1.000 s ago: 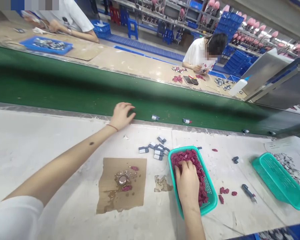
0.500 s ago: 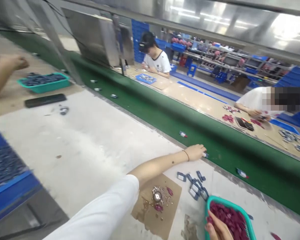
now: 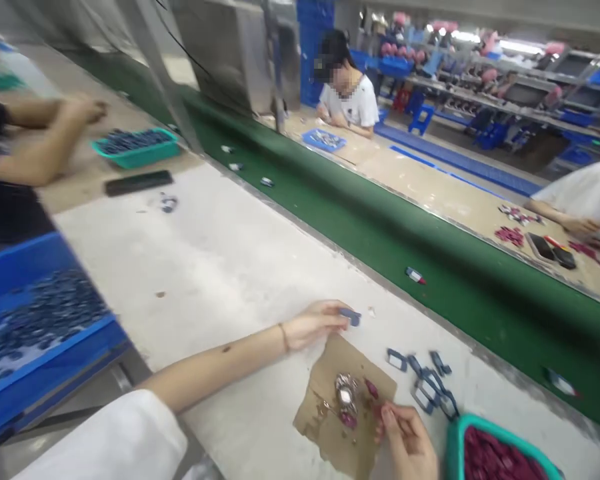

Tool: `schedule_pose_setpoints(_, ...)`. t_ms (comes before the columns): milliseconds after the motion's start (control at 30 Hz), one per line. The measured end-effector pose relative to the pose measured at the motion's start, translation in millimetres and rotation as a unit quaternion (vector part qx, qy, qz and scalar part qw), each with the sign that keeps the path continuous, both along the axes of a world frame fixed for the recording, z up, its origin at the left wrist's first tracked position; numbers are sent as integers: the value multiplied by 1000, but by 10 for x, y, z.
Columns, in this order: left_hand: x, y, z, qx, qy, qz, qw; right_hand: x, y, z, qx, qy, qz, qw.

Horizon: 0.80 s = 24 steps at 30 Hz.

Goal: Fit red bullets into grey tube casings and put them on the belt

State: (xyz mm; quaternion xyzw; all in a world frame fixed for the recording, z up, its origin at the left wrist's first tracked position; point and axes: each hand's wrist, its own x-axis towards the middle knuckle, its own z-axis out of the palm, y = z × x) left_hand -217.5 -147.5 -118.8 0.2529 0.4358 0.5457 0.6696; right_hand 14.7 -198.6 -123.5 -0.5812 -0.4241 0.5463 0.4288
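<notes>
My left hand (image 3: pixel 320 325) is closed on a small blue-grey plastic part (image 3: pixel 351 316), held over the white tabletop. My right hand (image 3: pixel 409 437), its fingertips pinched on a small dark red piece (image 3: pixel 379 428) mostly covered by the fingers, is at the right edge of a stained brown cardboard sheet (image 3: pixel 317 407). On that sheet stands a small shiny round object (image 3: pixel 345 395) with a pale centre, with dark red bits beside it. Several blue-grey frame-shaped parts (image 3: pixel 425 390) lie loose past my right hand. A green basket (image 3: pixel 456 443) of dark red pieces (image 3: pixel 500 457) stands at lower right.
A green conveyor belt (image 3: pixel 340 220) with a few small parts runs along the table's far side. At left are a blue bin (image 3: pixel 10 393) of dark parts, a black flat object (image 3: pixel 139 183) and another green basket (image 3: pixel 145 157). Co-workers sit across the belt and at left.
My left hand has drawn back from the belt's edge, bringing the blue-grey part with it. From over the basket, my right hand has moved left to the cardboard. The view has shifted.
</notes>
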Motion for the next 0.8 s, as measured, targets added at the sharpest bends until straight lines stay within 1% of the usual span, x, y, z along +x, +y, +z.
schedule_pose_setpoints(67, -47, -158, -19, -27, -38, 8, 999, -45, -42, 7, -14, 12, 22, 1000)
schedule_pose_setpoints(167, -42, -291, -37, -64, -88, -1, 994, -90, -81, 14, -11, -16, 38, 999)
schedule_pose_setpoints(300, -6, -369, -25, -101, -148, -8, 984, -167, -141, 61, 48, -113, 61, 991)
schedule_pose_setpoints(367, -9, -382, -7, -105, -153, -28, 982, -226, -162, 96, 72, -157, 97, 980)
schedule_pose_setpoints(467, -27, -394, 23, -86, -89, -80, 989, -316, -163, 129, 115, -217, 177, 953)
schedule_pose_setpoints(567, -23, -425, 44, -52, 28, -108, 992, -367, -151, 128, 183, -287, 234, 911)
schedule_pose_setpoints(667, 4, -477, 55, -11, 129, -109, 986, -374, -154, 120, 215, -341, 247, 881)
schedule_pose_setpoints(733, 19, -510, 58, 9, 171, -117, 978, -375, -162, 119, 217, -356, 258, 871)
schedule_pose_setpoints(800, 28, -531, 56, 21, 191, -136, 972, -383, -166, 120, 220, -364, 260, 867)
